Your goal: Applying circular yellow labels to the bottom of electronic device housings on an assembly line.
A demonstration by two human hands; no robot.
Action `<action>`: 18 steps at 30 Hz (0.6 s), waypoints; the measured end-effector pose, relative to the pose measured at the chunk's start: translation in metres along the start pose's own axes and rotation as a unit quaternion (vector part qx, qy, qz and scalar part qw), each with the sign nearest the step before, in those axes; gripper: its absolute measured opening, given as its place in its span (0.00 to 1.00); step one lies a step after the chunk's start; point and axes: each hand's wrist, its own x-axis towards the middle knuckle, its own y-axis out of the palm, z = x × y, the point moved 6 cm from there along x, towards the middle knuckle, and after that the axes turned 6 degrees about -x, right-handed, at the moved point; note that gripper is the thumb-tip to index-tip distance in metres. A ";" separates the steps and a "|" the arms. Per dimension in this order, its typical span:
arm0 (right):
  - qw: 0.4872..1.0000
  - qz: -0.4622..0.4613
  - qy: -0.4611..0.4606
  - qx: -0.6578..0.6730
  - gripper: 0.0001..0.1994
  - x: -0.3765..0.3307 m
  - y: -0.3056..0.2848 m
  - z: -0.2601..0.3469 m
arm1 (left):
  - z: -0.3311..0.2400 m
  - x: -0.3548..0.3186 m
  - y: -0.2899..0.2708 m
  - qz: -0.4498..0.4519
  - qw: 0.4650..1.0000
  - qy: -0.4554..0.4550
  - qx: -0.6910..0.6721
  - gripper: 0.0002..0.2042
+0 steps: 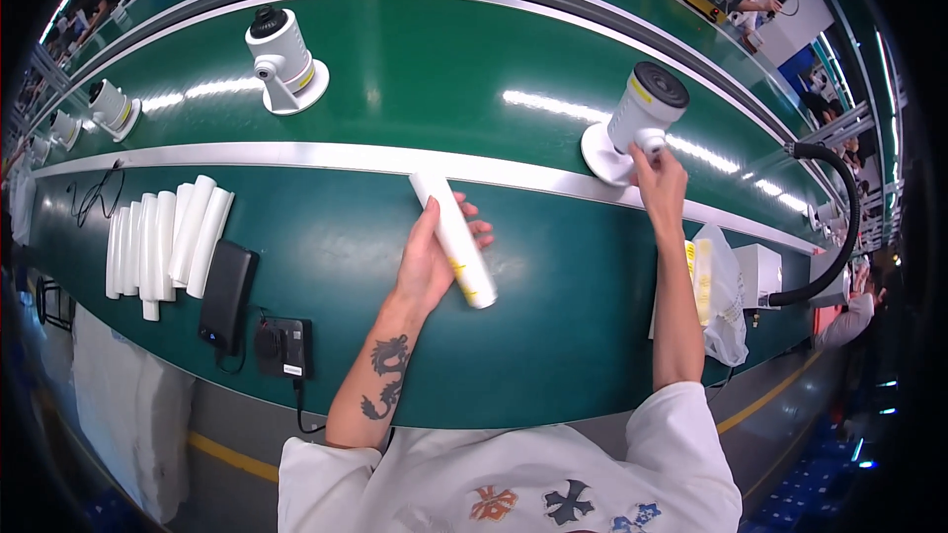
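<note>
A white roll (453, 240) with yellow marks near its lower end lies across my left hand (427, 255). The thumb presses on it from one side and the fingers wrap behind it, above the green worktable (553, 316). Farther right, my right hand (659, 178) reaches over the table's edge strip. Its fingers close on the side joint of a white camera-like device (632, 123), which has a round base, a black round top and a yellow label. The device stands tilted on the green conveyor belt (425, 69). My right fingertips are partly hidden against it.
Another such device (286, 69) stands farther left on the belt, with more beyond. White rolls (163, 242) lie at the left, beside a black power bank (227, 286) and a small black box (283, 345). A plastic bag (721, 296) and black hose (839, 227) are at right.
</note>
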 end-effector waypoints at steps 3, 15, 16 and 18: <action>0.995 0.064 -0.059 0.057 0.13 -0.054 -0.028 0.027 | -0.006 -0.003 0.000 0.020 1.000 0.017 -0.012 0.25; 0.863 0.373 -0.307 0.150 0.24 -0.217 -0.034 0.087 | -0.020 -0.006 0.057 0.152 0.976 -0.032 -0.151 0.23; 0.863 0.372 -0.305 0.151 0.24 -0.217 -0.028 0.086 | -0.019 -0.006 0.062 0.152 0.976 -0.034 -0.150 0.23; 0.856 0.395 -0.285 0.176 0.23 -0.215 -0.020 0.082 | -0.020 -0.004 0.067 0.107 0.994 0.025 -0.002 0.19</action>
